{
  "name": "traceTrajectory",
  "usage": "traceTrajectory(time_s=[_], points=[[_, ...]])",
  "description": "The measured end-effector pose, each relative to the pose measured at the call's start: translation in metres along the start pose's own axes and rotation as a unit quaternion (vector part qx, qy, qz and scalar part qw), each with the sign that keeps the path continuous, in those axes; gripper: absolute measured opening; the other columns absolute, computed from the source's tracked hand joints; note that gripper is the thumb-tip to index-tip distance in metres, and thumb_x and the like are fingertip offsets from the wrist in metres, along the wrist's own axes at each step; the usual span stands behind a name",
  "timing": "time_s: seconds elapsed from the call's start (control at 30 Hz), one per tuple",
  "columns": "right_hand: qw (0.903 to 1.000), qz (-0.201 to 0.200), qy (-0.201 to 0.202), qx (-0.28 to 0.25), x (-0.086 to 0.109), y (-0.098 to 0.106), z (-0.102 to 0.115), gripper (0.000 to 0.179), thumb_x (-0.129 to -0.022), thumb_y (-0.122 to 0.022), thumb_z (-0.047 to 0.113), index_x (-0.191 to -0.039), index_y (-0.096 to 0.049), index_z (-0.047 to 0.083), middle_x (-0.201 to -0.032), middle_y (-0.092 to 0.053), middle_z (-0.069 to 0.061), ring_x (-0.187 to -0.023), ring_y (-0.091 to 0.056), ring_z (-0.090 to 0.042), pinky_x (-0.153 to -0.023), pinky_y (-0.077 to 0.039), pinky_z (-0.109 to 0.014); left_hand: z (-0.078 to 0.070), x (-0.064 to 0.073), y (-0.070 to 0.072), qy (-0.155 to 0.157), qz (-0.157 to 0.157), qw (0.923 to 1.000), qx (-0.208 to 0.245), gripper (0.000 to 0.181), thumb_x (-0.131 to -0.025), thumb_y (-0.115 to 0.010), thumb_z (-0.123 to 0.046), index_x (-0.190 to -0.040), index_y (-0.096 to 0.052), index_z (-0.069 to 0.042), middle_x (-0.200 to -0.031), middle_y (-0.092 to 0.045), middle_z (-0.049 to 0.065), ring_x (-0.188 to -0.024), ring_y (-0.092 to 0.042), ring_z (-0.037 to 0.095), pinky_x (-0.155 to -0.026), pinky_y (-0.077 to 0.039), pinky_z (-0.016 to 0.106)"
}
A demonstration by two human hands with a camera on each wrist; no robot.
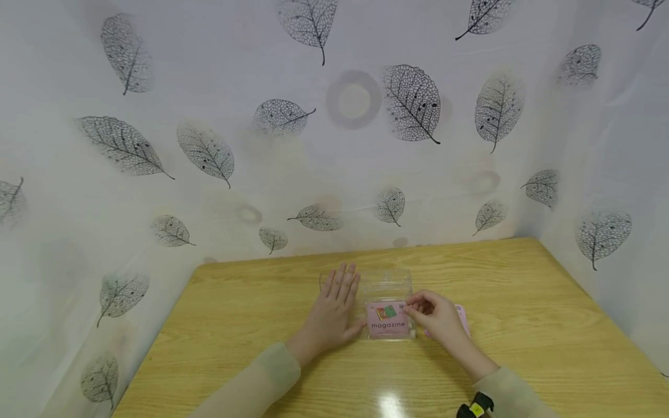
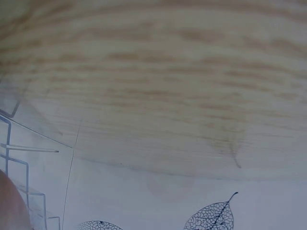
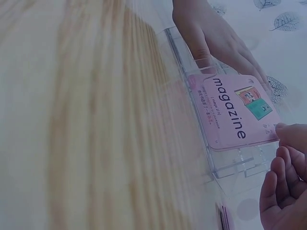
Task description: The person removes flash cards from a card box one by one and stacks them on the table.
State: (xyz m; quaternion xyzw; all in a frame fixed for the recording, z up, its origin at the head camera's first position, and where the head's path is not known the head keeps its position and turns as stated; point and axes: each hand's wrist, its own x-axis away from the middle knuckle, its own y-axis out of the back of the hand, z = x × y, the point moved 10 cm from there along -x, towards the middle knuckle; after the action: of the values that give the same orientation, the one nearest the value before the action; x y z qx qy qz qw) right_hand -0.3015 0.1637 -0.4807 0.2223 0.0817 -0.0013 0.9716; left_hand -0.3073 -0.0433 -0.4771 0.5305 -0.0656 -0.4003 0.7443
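A pink flashcard (image 1: 387, 327) printed "magazine" with a picture of a book lies at the front of a clear plastic stepped holder (image 1: 389, 283). My right hand (image 1: 438, 318) pinches its upper right corner between thumb and fingertip; the right wrist view shows the other fingers curled beneath. Seen there, the card (image 3: 229, 112) has at least one more pink edge under it. My left hand (image 1: 331, 313) lies with straight fingers against the left side of the holder. In the left wrist view, the holder's steps (image 2: 28, 177) appear at the left edge, beside a blurred fingertip (image 2: 10, 206).
More pink cards (image 1: 463, 316) lie on the wooden table (image 1: 235, 331) just right of the holder, partly behind my right hand. A leaf-patterned white sheet (image 1: 292, 168) rises behind and at both sides of the table. A black band (image 1: 474, 405) circles the right sleeve.
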Motion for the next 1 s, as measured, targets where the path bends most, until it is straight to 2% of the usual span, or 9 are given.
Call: traceTrajectory(time_s=[0.23,0.43,0.6,0.7,0.87,1.0], points=[[1.0000,-0.003,-0.003,0.000,-0.0009,-0.0008,0.0004,0.009,-0.094,-0.080,0.008,-0.100,-0.075,0.004,-0.086,-0.067,-0.004,-0.074,-0.056,-0.005,-0.064,-0.050,-0.018,0.0010,0.0000,0.0020,0.002,-0.004,1.0000,0.005,0.103,-0.101,-0.043,-0.070,-0.167,-0.018,0.004,-0.176,-0.021,0.024,-0.163,-0.024,0.042,-0.137,-0.004,0.050],[1.0000,-0.002,-0.003,-0.004,0.0001,-0.0015,0.0016,0.010,-0.093,-0.080,0.009,-0.099,-0.075,0.004,-0.086,-0.067,-0.005,-0.073,-0.055,-0.004,-0.063,-0.050,-0.017,0.0008,0.0004,0.0012,0.001,0.000,1.0000,-0.003,0.102,-0.102,-0.041,-0.071,-0.167,-0.019,0.004,-0.176,-0.020,0.024,-0.164,-0.022,0.042,-0.137,-0.008,0.050],[1.0000,0.000,-0.004,-0.003,-0.0003,-0.0021,0.0014,0.009,-0.094,-0.080,0.009,-0.100,-0.074,0.004,-0.086,-0.066,-0.004,-0.073,-0.055,-0.004,-0.063,-0.049,-0.017,0.0013,0.0007,0.0013,0.001,-0.006,1.0000,-0.007,0.103,-0.102,-0.040,-0.071,-0.168,-0.017,0.004,-0.176,-0.019,0.024,-0.164,-0.023,0.042,-0.137,-0.006,0.050],[1.0000,0.000,-0.003,-0.005,-0.0002,-0.0020,0.0020,0.009,-0.095,-0.079,0.009,-0.100,-0.074,0.004,-0.087,-0.067,-0.005,-0.074,-0.055,-0.004,-0.064,-0.050,-0.016,0.0015,0.0008,0.0013,0.000,-0.013,0.9998,-0.012,0.103,-0.101,-0.040,-0.072,-0.168,-0.016,0.004,-0.176,-0.020,0.024,-0.163,-0.024,0.042,-0.137,0.000,0.050],[0.9999,0.001,-0.010,-0.006,0.0006,-0.0014,0.0013,0.009,-0.095,-0.079,0.008,-0.101,-0.074,0.004,-0.090,-0.069,-0.007,-0.076,-0.056,-0.005,-0.065,-0.050,-0.016,0.0009,0.0005,-0.0013,-0.003,-0.007,1.0000,-0.005,0.103,-0.103,-0.038,-0.071,-0.168,-0.013,0.004,-0.176,-0.018,0.024,-0.164,-0.022,0.042,-0.134,0.016,0.048],[0.9999,-0.003,-0.011,-0.002,0.0006,-0.0011,0.0009,0.008,-0.095,-0.079,0.007,-0.101,-0.075,0.004,-0.090,-0.070,-0.007,-0.077,-0.056,-0.004,-0.066,-0.051,-0.016,0.0010,0.0006,-0.0014,-0.002,-0.001,1.0000,0.001,0.102,-0.103,-0.038,-0.071,-0.168,-0.014,0.003,-0.176,-0.018,0.024,-0.164,-0.021,0.042,-0.134,0.017,0.048]])
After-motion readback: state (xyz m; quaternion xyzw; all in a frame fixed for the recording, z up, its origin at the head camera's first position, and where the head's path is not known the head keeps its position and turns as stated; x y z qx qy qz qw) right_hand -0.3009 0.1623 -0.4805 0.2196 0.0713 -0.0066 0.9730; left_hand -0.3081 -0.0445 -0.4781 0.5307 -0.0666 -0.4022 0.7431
